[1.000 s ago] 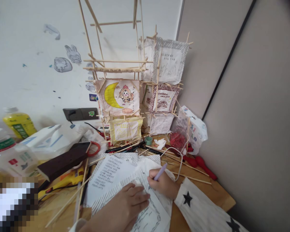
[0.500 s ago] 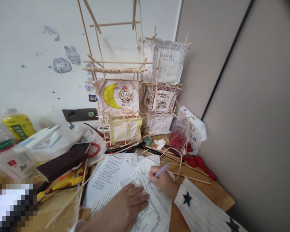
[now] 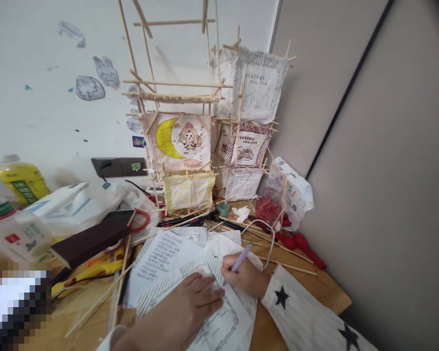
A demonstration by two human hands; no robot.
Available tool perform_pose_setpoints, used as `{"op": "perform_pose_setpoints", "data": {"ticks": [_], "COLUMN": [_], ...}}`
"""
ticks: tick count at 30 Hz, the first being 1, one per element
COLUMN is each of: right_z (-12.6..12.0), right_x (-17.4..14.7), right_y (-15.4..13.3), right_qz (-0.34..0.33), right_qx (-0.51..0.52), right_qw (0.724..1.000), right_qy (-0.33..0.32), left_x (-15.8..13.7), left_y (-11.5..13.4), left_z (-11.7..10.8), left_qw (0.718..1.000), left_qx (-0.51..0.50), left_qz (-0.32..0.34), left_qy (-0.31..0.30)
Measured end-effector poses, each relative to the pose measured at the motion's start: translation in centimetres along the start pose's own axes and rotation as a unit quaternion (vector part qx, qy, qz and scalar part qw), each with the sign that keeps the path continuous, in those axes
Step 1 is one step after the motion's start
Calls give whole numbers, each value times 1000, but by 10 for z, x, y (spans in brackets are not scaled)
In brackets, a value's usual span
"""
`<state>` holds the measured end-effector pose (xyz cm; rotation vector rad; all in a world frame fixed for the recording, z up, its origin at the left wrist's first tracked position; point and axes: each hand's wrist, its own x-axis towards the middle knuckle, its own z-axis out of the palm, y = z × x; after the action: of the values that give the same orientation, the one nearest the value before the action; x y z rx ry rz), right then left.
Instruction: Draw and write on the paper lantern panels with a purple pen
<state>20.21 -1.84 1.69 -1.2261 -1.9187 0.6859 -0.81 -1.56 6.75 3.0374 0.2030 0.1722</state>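
My right hand (image 3: 241, 275) is closed round a lavender pen (image 3: 241, 258), its tip down at the upper right border of a drawing sheet (image 3: 219, 332). That sheet carries a hatched edge and a wavy inner frame in dark lines. Flat on it, fingers spread, lies my left hand (image 3: 195, 302), hiding the middle of the drawing. Beneath and to the left sits a white page of handwriting (image 3: 164, 258). Thin white paper (image 3: 223, 246) shows under the sheet near the pen.
Behind the papers stand stick frames with drawn panels (image 3: 179, 141). At left are a yellow glue gun (image 3: 95, 265), a dark brown box (image 3: 91, 239), red-handled scissors (image 3: 139, 220) and bottles (image 3: 12, 229). A white cable (image 3: 270, 243), loose sticks and a red balloon (image 3: 307, 248) lie at right.
My right hand has moved slightly left and down, with the pen held more upright. The left hand stays flat on the sheet. The whole view has shifted a little.
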Motion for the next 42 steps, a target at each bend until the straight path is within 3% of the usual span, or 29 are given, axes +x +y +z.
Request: {"op": "perform_pose_setpoints", "data": {"ticks": [3, 8, 13, 17, 23, 28, 33, 42], "right_z": [-1, 0, 2, 1, -1, -3, -2, -3], "right_x": [0, 1, 1, 2, 2, 2, 0, 2], "right_y": [-2, -1, 4, 2, -3, -1, -3, -7], "right_qz": [-11, 13, 10, 24, 29, 34, 45, 26], "right_qx": [-5, -17, -23, -53, -39, -36, 23, 29], "right_qw": [1000, 999, 1000, 997, 998, 995, 997, 999], "right_qy": [-12, 34, 1, 58, 33, 89, 53, 21], "left_x": [0, 0, 1, 1, -1, -3, -1, 3], "left_y": [-1, -1, 0, 1, 0, -5, -8, -5], "left_z": [2, 1, -3, -3, -1, 7, 11, 11], "left_qw": [1000, 998, 999, 999, 999, 999, 999, 1000], "left_qx": [-9, -38, -34, -31, -42, -15, 9, 21], "left_qz": [0, 8, -1, 0, -4, -6, -1, 13], "left_qy": [11, 45, 25, 12, 31, 37, 50, 12]}}
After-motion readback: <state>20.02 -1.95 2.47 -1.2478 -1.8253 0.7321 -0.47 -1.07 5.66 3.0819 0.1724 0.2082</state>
